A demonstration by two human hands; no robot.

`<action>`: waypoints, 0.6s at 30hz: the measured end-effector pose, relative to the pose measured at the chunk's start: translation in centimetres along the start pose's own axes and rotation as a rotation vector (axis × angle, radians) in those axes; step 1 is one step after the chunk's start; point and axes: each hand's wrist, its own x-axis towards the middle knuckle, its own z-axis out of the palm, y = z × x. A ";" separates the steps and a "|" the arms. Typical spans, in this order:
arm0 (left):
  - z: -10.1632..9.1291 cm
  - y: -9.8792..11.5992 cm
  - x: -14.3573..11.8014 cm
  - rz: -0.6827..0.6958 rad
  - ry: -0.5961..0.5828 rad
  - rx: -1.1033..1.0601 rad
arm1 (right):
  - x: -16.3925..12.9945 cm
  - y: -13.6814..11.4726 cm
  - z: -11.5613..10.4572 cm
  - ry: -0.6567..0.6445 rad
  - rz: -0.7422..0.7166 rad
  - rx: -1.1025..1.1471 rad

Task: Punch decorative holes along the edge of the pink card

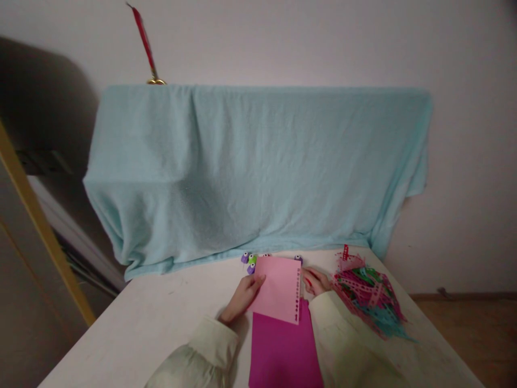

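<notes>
My left hand (243, 298) rests flat on the left edge of a light pink paper sheet (278, 288) that has a row of punched holes along its right side. At that punched edge my right hand (316, 281) is curled around something small and red, too hidden to name. The pink sheet overlaps a darker magenta sheet (283, 353) lying nearer to me on the white table (153, 318). Several small purple and green craft punches (250, 261) sit just beyond the pink sheet.
A heap of coloured punched paper strips (369, 302) lies to the right of my right hand. Behind the table a light blue blanket (258, 167) drapes over something large. A red stick on a brass base (146, 46) stands above it. A yellow wooden bar (40, 226) leans at left.
</notes>
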 end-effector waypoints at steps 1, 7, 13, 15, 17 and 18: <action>0.0 0.0 0.0 0.000 -0.006 -0.003 | 0.0 0.0 0.0 -0.009 0.004 -0.011; -0.1 -0.1 0.0 0.003 -0.026 -0.019 | 0.3 0.5 0.0 -0.051 -0.008 0.091; -0.1 -0.7 0.2 -0.006 -0.018 0.003 | 0.0 0.1 0.1 -0.053 0.001 0.050; -0.1 -0.5 0.2 -0.006 -0.018 -0.002 | -0.1 -0.1 0.2 -0.049 0.006 0.031; -0.1 -0.3 0.2 -0.002 -0.025 -0.013 | -0.2 -0.2 0.2 -0.050 0.005 0.024; -0.1 -0.1 0.1 0.000 -0.028 -0.017 | -0.2 -0.2 0.2 -0.053 0.002 0.027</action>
